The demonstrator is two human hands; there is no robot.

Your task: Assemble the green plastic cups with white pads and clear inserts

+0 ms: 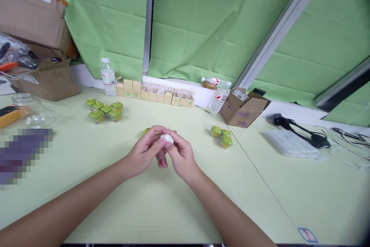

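A small white rounded lump point(167, 138) sits between my two hands above the middle of the table. My left hand point(144, 150) holds it from the left, thumb pressed on its near side. From the other side my right hand point(182, 157) grips the same lump, its thumb close to the left one. What the lump is made of I cannot make out. Just behind my left fingers a green lid point(145, 131) shows in part; the rest is hidden by the hand. Something clear peeks out behind the fingertips, too covered to name.
Several green-lidded clear containers point(106, 109) stand at left, and another group point(226, 139) at right. A row of small cartons point(153, 93) lines the back beside a water bottle point(108, 77). An open cardboard box point(243, 108) and a black headset point(300, 129) are at right.
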